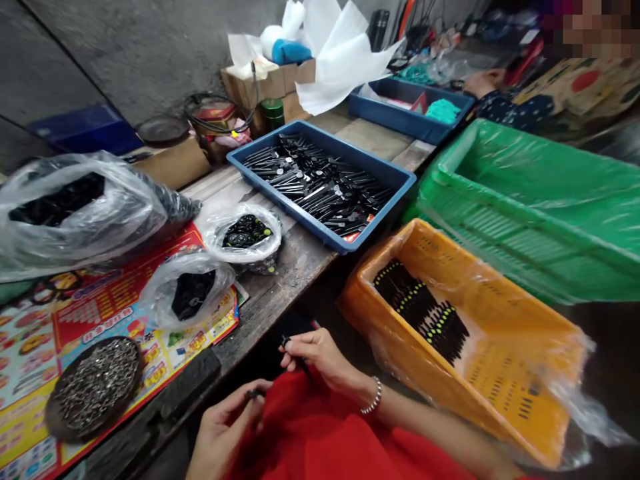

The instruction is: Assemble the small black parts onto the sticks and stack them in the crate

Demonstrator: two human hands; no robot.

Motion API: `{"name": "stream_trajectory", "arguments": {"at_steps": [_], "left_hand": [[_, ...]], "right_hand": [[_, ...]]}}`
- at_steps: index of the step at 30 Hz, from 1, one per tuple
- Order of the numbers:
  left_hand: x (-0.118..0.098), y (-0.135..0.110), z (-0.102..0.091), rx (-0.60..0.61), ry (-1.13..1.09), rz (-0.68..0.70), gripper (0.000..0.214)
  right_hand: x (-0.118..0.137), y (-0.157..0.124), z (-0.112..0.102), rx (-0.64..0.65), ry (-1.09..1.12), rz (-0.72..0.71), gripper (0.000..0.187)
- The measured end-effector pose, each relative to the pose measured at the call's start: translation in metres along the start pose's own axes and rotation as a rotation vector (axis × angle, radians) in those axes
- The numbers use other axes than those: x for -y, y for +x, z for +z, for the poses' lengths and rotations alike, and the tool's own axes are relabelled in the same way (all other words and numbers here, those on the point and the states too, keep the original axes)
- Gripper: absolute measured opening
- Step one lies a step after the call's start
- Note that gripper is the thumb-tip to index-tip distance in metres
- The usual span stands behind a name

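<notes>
My right hand (320,360) is closed in a pinch on a thin black plastic part (295,352) above my lap, which is covered in red cloth (320,433). My left hand (225,427) is lower and to the left, fingers pinched on a small dark piece (253,394). Both hands sit just off the front edge of the wooden table (280,280). A round dark dish of small metal pieces (95,387) lies left of my left hand. A blue tray (400,179) full of black plastic parts stands further back.
An orange crate (500,313) lined with plastic holds rows of black parts at my right. A green crate (540,200) is behind it. Clear bags of black parts (80,207) (245,233) (190,290) lie on a colourful printed sheet (30,347). Another person's arm (500,100) is at the far right.
</notes>
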State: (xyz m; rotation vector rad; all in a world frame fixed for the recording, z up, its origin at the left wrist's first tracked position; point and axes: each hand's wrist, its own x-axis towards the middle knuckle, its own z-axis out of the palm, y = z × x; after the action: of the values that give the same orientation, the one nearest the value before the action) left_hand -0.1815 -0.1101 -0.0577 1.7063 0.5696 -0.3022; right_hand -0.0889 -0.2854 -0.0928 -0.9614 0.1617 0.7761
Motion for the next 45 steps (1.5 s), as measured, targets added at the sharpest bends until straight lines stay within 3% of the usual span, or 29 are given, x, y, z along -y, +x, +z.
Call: {"name": "stream_trajectory", "arguments": {"at_steps": [3,6,11,16,21,29,35,41,45], "left_hand": [[-0.001,0.006,0.003,-0.018,0.156,0.179,0.039],[-0.003,0.009,0.007,0.005,0.195,0.242,0.036],[0.001,0.011,0.010,0.089,0.236,0.222,0.029],[0.005,0.012,0.013,0.084,0.232,0.201,0.027],[-0.005,0.003,0.024,0.102,0.253,0.206,0.021],[-0.009,-0.001,0.031,0.071,0.221,0.167,0.020],[-0.006,-0.001,0.032,0.062,0.229,0.192,0.019],[-0.004,-0.002,0.034,0.035,0.309,0.226,0.018],[-0.004,-0.002,0.029,-0.064,0.152,0.225,0.015]], "right_hand": [[-0.002,0.001,-0.003,-0.003,0.001,0.010,0.037],[-0.002,0.000,-0.005,0.007,-0.003,0.014,0.036],[-0.002,0.001,-0.007,0.003,-0.005,0.023,0.036],[-0.004,-0.001,-0.008,-0.009,-0.036,0.001,0.035],[-0.008,-0.006,-0.010,-0.045,-0.112,0.002,0.038],[-0.017,-0.007,-0.012,-0.013,-0.230,-0.003,0.046],[-0.017,-0.008,-0.011,0.031,-0.363,-0.076,0.043],[-0.016,-0.013,-0.007,0.032,-0.164,0.152,0.046],[-0.015,-0.014,-0.004,0.059,-0.211,0.120,0.043]]}}
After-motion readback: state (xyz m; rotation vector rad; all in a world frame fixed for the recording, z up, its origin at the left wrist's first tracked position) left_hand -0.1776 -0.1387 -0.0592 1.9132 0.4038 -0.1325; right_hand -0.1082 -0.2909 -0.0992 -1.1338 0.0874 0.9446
